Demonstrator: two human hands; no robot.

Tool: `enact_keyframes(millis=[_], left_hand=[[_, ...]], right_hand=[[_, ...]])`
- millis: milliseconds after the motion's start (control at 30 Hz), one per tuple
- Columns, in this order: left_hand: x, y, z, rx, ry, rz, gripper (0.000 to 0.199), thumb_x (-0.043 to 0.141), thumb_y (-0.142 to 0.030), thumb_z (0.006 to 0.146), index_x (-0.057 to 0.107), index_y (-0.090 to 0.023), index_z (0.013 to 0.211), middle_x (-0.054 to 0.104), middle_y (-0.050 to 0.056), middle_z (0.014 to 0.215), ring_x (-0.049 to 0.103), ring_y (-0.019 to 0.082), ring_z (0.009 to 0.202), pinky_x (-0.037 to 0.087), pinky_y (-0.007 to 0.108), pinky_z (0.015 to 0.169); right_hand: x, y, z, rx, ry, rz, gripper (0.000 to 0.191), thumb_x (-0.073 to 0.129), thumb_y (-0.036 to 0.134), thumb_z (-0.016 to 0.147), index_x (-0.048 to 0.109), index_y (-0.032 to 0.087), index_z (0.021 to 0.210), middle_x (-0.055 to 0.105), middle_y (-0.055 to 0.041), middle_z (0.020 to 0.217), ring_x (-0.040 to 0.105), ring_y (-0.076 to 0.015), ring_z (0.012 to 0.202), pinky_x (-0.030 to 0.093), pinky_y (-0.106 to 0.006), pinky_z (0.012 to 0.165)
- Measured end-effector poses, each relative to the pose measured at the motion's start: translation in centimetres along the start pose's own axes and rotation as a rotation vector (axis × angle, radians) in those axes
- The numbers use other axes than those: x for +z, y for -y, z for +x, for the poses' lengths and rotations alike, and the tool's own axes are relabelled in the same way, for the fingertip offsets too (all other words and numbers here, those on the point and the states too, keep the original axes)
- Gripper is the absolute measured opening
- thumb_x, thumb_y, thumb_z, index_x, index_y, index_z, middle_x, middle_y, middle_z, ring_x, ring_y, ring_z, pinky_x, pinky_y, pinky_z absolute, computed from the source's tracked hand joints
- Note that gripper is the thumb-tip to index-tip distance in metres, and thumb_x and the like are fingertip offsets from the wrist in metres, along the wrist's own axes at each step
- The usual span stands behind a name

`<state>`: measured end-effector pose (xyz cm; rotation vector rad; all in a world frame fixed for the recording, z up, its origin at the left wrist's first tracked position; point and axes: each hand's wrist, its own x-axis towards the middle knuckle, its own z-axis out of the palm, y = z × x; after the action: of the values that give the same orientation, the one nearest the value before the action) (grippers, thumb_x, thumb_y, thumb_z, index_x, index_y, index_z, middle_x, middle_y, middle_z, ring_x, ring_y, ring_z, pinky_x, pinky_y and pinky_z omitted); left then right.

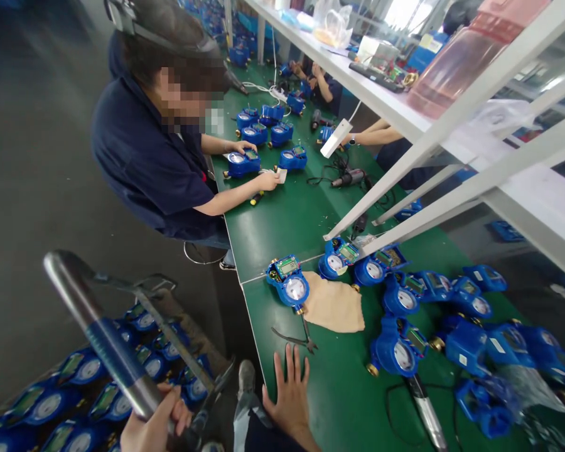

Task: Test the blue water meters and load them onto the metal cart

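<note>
My left hand point(153, 420) is wrapped round the metal handle point(108, 342) of a trolley at the lower left. Blue water meters point(47, 405) with small displays sit in rows on the trolley below it. My right hand point(289, 398) lies flat with fingers spread on the green tabletop point(339, 389), near its left edge. Just beyond its fingertips are dark-handled pliers point(304, 342). Farther on, a blue water meter point(289, 282) with its electronics exposed rests beside a beige cloth point(336, 304), partly on it.
Several blue meters point(402, 351) crowd the table's right side. A white shelf frame point(419, 226) rises from the bench, carrying a pink bottle point(471, 59). At the far left edge a co-worker point(155, 144) handles a meter point(242, 162). A heat gun point(348, 177) lies beyond.
</note>
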<state>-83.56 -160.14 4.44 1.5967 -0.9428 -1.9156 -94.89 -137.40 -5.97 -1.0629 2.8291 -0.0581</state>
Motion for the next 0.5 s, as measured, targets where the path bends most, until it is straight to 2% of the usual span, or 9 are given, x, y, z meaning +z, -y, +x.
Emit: enact_keyframes(millis=[233, 500], left_hand=[[1.0, -2.1, 2.6, 0.050, 0.007, 0.002, 0.033, 0.075, -0.020, 0.060, 0.048, -0.021, 0.078, 0.042, -0.008, 0.047, 0.038, 0.011, 0.037, 0.036, 0.027, 0.041], [1.8, -5.5, 8.8, 0.077, 0.013, -0.041, 0.032, 0.076, -0.017, 0.058, 0.048, -0.020, 0.072, 0.044, -0.006, 0.047, 0.039, 0.010, 0.040, 0.039, 0.030, 0.044]], right_hand=[[-0.7, 0.0, 0.1, 0.032, 0.017, 0.069, 0.076, 0.052, 0.046, 0.080, 0.017, 0.032, 0.147, 0.019, -0.0101, 0.156, 0.019, -0.0344, 0.142, 0.012, -0.059, 0.110], [-0.7, -0.2, 0.1, 0.018, -0.017, 0.068, 0.078, 0.053, 0.051, 0.080, 0.018, 0.030, 0.147, 0.022, -0.0107, 0.155, 0.020, -0.0341, 0.142, 0.010, -0.058, 0.111]])
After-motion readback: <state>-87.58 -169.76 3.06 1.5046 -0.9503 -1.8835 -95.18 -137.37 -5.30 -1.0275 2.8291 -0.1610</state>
